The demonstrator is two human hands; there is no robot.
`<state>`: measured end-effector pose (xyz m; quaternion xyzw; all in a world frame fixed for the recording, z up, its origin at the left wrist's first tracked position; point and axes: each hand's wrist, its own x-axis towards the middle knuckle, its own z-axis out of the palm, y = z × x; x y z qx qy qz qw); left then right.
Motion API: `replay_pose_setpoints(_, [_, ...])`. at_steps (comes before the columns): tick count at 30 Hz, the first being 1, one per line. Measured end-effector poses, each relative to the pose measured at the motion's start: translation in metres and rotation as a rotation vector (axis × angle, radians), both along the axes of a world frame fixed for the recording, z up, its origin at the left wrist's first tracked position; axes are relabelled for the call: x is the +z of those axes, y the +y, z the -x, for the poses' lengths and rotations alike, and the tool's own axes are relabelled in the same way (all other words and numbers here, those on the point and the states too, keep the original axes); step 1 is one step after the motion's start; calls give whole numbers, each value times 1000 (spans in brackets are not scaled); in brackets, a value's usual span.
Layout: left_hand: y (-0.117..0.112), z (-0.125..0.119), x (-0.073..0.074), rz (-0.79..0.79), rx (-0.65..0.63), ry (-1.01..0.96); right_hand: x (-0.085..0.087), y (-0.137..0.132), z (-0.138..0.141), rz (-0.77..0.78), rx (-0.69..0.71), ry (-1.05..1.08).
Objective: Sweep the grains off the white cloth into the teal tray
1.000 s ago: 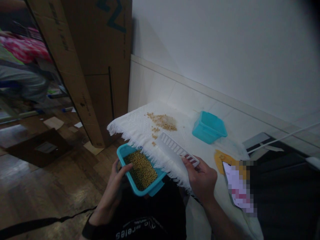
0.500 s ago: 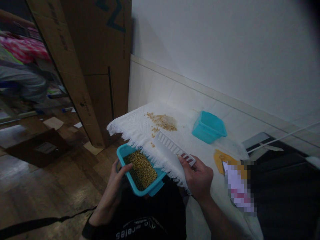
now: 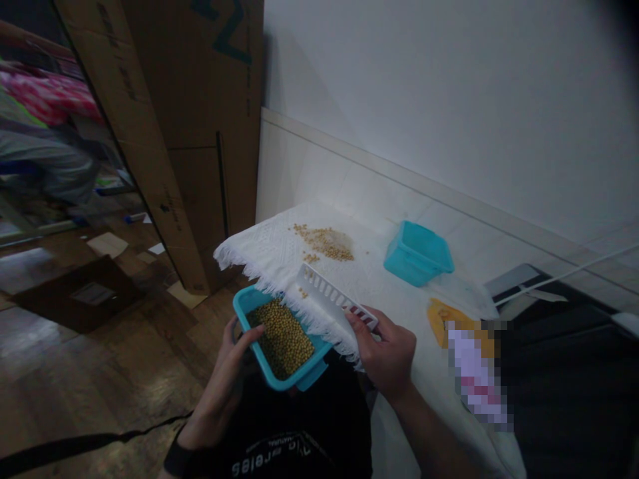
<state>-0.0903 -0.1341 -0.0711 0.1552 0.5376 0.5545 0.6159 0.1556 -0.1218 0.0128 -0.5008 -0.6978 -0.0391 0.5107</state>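
Observation:
My left hand (image 3: 234, 349) grips the near-left rim of a blue plastic box (image 3: 277, 384), thumb over the edge. Soybeans (image 3: 285, 336) fill much of its inside, and the box sits just under the fringed edge of a white tablecloth (image 3: 259, 243). In my right hand (image 3: 387, 346) is a white slotted plastic strip, like a small rack or divider (image 3: 339, 293), pinched at its right end. Its long side lies along the cloth by the table edge, with a few loose beans (image 3: 303, 293) beside its far end. More beans lie in a scattered pile (image 3: 327, 244) farther back.
A second blue box (image 3: 418, 256) stands at the back right of the table. Near it are a yellow packet (image 3: 442, 322) and a blurred-out item (image 3: 476, 372). A tall cardboard box (image 3: 200, 133) rises on the left, and a white wall is behind.
My right hand has drawn the slotted strip a little left and toward the table edge, closer to the box. The left hand and the box have stayed in place.

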Motion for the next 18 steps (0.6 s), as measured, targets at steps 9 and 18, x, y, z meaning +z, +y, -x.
replay_pose_setpoints(9, [-1, -2, 6, -24, 28, -23, 8, -6, -9, 71, -126, 188])
replay_pose_setpoints(18, [0, -1, 4, -16, 17, -19, -5, -10, -16, 211, -161, 292])
